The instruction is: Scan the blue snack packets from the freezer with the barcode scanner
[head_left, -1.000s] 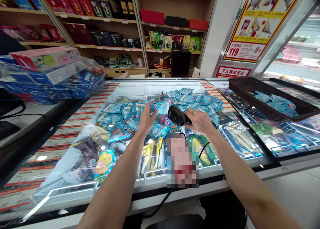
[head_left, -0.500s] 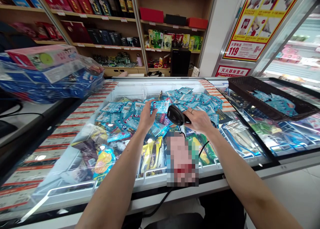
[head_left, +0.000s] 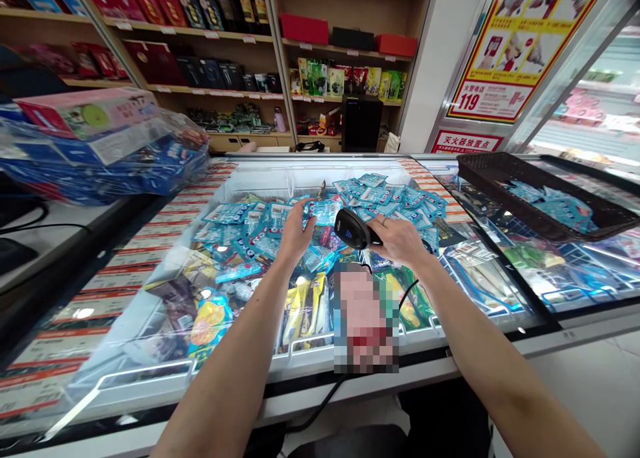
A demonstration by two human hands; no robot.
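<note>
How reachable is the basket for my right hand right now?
Probably not as is: the right hand grips the scanner, though nothing visible seems to block the way across to the basket.

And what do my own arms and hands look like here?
The left forearm and right forearm are bare, with no sleeve or watch in view. The left hand and right hand are ungloved; a thin ring circles one finger of the right.

Packets (head_left: 257, 231) on freezer (head_left: 430, 384) top, scanner (head_left: 350, 230) right of one packet (head_left: 325, 213), basket (head_left: 525, 213) with packets at right, boxes (head_left: 85, 119) left, shelves (head_left: 350, 5) behind.
</note>
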